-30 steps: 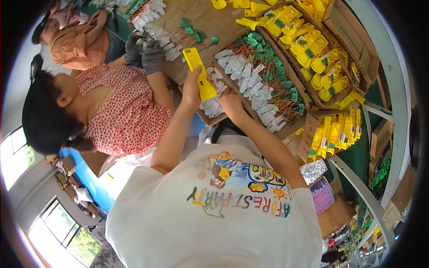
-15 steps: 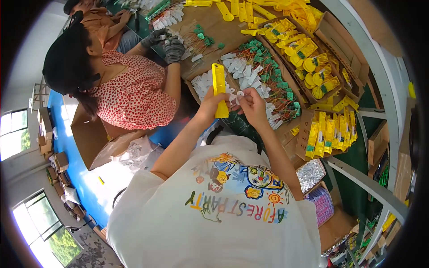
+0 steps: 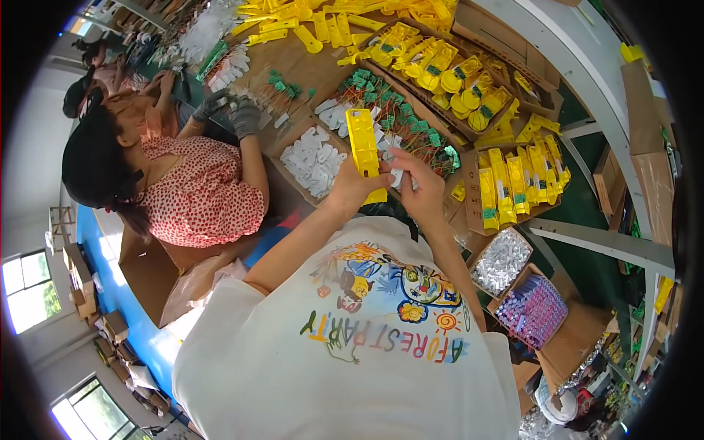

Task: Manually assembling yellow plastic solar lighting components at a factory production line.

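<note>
My left hand is closed round a long yellow plastic housing, which stands nearly upright with its recessed side showing. Close beside its lower part, my right hand pinches a small white plastic piece. Its exact shape is partly hidden by the fingers. Just beyond my hands, a carton of loose white plastic pieces stands to the left. Green circuit boards with thin wires and white parts fill a carton on the right.
Yellow housings fill a long carton at the far right. Nearer, upright yellow units stand in another carton. Silvery parts and purple-pink cylinders sit in boxes by my right elbow. At left, a co-worker's gloved hands handle small parts.
The view has shifted, showing more on the right. The yellow housing has turned, so its recessed side faces me. My right hand's fingers have shifted over the white piece.
</note>
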The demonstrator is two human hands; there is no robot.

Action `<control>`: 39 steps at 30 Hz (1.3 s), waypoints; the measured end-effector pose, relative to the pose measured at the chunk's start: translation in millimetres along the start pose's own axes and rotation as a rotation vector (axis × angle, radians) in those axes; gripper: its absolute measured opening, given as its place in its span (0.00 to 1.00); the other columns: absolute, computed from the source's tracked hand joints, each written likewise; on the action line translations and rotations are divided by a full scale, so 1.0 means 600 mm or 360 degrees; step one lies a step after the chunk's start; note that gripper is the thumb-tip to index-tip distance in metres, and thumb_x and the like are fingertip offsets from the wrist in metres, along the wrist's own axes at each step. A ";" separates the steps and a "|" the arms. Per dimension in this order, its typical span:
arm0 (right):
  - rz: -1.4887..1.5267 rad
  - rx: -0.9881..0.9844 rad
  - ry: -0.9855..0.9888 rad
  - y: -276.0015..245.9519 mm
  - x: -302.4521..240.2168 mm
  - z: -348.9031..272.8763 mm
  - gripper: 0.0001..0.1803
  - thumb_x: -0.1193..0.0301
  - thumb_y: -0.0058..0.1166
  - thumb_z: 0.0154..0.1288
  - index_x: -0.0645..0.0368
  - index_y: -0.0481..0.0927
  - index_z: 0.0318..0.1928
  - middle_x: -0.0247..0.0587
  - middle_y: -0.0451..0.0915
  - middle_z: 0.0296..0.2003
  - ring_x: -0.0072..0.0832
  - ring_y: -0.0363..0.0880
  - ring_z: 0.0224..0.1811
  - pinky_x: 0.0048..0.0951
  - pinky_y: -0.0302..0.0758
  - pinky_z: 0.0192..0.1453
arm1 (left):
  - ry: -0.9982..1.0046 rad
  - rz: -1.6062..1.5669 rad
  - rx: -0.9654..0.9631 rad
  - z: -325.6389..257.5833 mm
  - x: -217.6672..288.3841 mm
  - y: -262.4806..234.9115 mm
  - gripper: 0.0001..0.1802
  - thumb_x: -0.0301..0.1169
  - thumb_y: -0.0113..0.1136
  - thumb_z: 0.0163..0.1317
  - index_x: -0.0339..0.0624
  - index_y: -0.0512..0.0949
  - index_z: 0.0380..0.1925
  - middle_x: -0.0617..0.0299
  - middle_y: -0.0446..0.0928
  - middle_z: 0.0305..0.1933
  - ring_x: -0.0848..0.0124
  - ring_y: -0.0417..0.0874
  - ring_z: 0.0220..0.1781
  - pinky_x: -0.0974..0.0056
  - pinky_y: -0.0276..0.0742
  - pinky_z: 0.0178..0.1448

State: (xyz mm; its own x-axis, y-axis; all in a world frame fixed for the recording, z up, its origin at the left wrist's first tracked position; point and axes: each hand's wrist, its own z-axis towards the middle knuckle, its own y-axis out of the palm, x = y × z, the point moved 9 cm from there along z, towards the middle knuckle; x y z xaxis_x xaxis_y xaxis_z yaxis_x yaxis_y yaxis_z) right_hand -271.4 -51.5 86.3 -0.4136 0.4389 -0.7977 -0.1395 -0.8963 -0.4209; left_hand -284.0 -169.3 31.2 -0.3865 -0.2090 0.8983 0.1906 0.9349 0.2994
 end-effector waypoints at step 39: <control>-0.0981 0.0205 0.0197 -0.071 0.267 0.018 0.12 0.67 0.54 0.63 0.50 0.77 0.47 0.41 0.80 0.32 0.34 0.81 0.29 0.34 0.78 0.33 | -0.0251 -0.0563 0.0024 0.044 -0.063 -0.049 0.17 0.41 0.47 0.67 0.43 0.67 0.49 0.61 0.75 0.37 0.71 0.74 0.34 0.62 0.74 0.38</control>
State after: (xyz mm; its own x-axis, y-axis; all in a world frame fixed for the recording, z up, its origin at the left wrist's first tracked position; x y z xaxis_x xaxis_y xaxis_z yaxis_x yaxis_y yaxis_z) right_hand -341.5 56.5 -19.1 -0.1173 0.8732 -0.4731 -0.4287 -0.4742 -0.7690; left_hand -298.7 -181.6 -19.8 -0.5602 -0.4738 0.6795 0.0078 0.8172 0.5763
